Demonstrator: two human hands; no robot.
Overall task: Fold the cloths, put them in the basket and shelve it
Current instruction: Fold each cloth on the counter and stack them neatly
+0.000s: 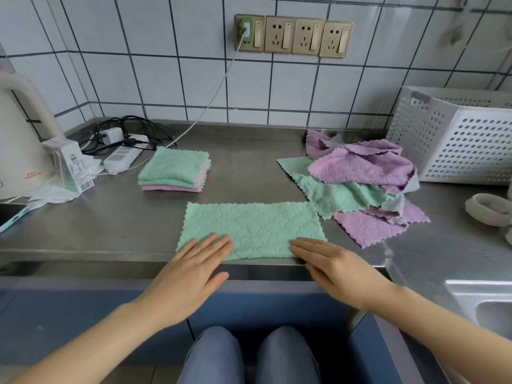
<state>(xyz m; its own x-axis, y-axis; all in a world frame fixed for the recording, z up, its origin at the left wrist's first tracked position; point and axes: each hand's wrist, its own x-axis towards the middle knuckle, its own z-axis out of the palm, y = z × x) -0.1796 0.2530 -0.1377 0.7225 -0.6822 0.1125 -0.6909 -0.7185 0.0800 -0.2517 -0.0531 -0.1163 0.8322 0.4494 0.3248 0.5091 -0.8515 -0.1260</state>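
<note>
i see the steel counter running the width of the view, tiled wall behind. far right, against the wall, stands the white perforated basket, with no cloth visible in it from this angle. at far left, a cream kettle with a small carton just beside it. right of centre, a loose pile of cloths, purple and green with some grey, lies touching the basket's front corner. front centre, one green cloth lies flat as a long rectangle, its near edge at the counter's lip. behind it and to the left, well apart from the pile, a small stack of folded cloths, green on top, pink and purple beneath. my left hand lies flat, fingers straight, on the green cloth's near left corner, gripping nothing. my right hand lies likewise flat, fingers straight, at the near right corner.
</note>
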